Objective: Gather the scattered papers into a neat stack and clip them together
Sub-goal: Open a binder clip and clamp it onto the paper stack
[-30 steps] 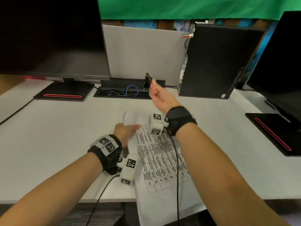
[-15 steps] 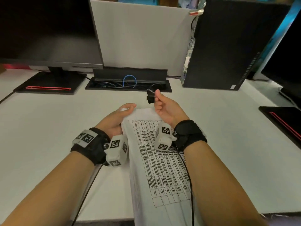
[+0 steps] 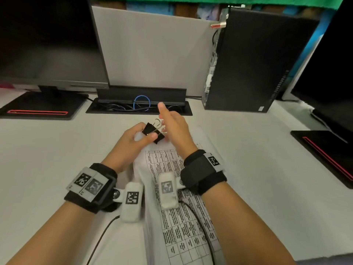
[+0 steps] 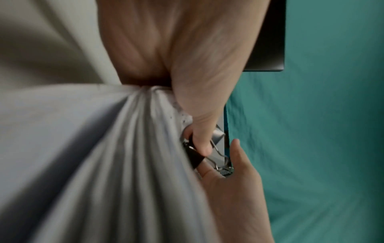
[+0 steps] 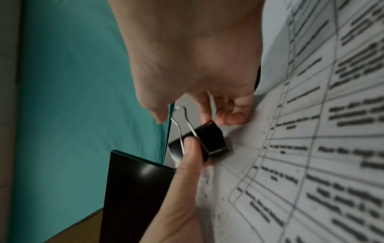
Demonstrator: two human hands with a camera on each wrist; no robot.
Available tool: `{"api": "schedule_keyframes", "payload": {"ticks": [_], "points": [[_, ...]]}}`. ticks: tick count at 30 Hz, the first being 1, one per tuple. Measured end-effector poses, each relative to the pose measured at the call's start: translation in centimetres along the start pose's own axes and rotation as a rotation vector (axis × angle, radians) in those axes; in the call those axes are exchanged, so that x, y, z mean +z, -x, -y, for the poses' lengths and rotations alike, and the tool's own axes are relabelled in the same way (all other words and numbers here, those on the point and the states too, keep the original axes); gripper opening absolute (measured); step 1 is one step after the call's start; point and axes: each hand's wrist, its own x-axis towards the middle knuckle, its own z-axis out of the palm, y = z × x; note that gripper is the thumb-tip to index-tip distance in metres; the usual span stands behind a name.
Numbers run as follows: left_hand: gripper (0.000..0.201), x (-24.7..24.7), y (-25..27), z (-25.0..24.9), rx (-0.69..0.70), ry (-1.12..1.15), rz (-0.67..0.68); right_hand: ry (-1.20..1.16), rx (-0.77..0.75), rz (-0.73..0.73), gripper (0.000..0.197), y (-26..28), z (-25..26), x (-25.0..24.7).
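A stack of printed papers (image 3: 172, 236) lies on the white desk and hangs over its front edge. A black binder clip (image 3: 152, 131) with silver wire handles sits at the stack's top edge. My left hand (image 3: 146, 133) grips that top edge, its thumb (image 5: 190, 148) pressing on the clip (image 5: 209, 141). In the left wrist view the papers (image 4: 124, 164) bunch under this hand. My right hand (image 3: 163, 119) is just right of the clip with one digit raised. Its loosely curled fingertips (image 5: 228, 116) touch the clip's far side, and its thumb is off the handles.
A dark monitor (image 3: 47, 44) on a black base stands at the back left, and a black PC tower (image 3: 248, 64) at the back right. A cable tray (image 3: 139, 108) lies just beyond my hands. Another monitor (image 3: 328, 64) and its base (image 3: 324, 150) are at the right.
My right hand brought the clip down from near the cable tray to the top edge of the stack, then loosened. My left thumb moved onto the clip.
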Motion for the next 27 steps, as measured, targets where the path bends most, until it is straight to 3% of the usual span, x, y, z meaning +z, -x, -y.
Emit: {"api": "schedule_keyframes", "payload": {"ticks": [2, 6, 13, 22, 24, 27], "points": [[0.006, 0.1, 0.2, -0.4, 0.058, -0.102, 0.032, 0.055, -0.049, -0.094, 0.052, -0.1, -0.1, 0.4], [0.011, 0.2, 0.2, -0.6, 0.098, -0.151, 0.047, 0.054, -0.118, -0.229, 0.038, -0.2, -0.2, 0.8], [0.006, 0.1, 0.1, -0.7, 0.124, -0.156, 0.068, -0.026, -0.220, -0.244, 0.037, 0.0, -0.1, 0.7], [0.003, 0.2, 0.2, -0.9, 0.087, -0.101, 0.089, 0.041, -0.185, -0.290, 0.048, -0.3, -0.2, 1.0], [0.007, 0.1, 0.1, -0.4, 0.007, 0.034, 0.068, 0.017, -0.096, -0.297, 0.047, -0.7, -0.2, 0.2], [0.012, -0.4, -0.2, 0.7, -0.324, 0.341, 0.041, -0.175, 0.229, -0.344, 0.036, -2.0, -1.8, -2.3]]}}
